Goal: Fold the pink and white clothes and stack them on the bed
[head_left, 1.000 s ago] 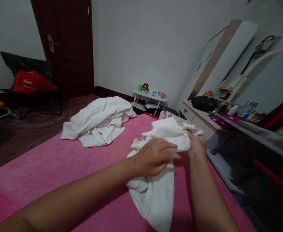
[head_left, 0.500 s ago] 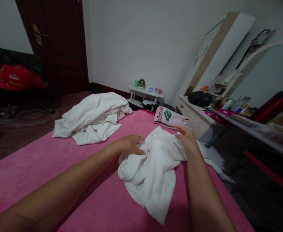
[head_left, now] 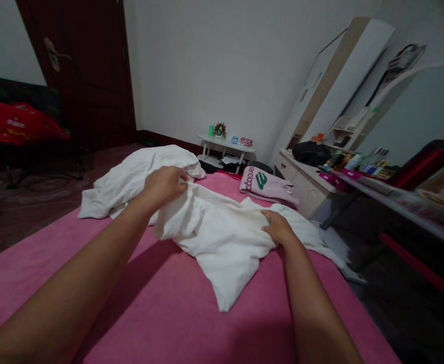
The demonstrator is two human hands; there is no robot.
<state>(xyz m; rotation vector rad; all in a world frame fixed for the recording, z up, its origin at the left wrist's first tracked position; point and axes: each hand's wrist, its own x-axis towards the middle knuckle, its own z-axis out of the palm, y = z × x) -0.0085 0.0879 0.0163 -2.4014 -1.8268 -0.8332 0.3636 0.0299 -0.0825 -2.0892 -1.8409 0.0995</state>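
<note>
A crumpled white cloth (head_left: 225,232) lies across the pink bed cover (head_left: 176,308); I cannot tell if it is a garment or a towel. My left hand (head_left: 167,184) is closed on its left part and holds that edge lifted off the bed. My right hand (head_left: 278,227) grips the right part of the cloth low over the bed, thumb and fingers on the fabric. One corner hangs toward me between my arms. Behind my left hand a heap of white clothing (head_left: 131,169) lies on the bed, partly hidden by that hand and arm.
A folded pink garment (head_left: 267,184) with a green mark lies at the bed's far edge. Beyond it stand a small white table (head_left: 225,143) and a dresser (head_left: 307,177). On the right is a desk edge (head_left: 396,205), on the left a red bag (head_left: 27,124).
My left hand has moved left and up, drawing its part of the cloth out and spreading it. The right hand has shifted slightly left and down. The hanging corner has risen.
</note>
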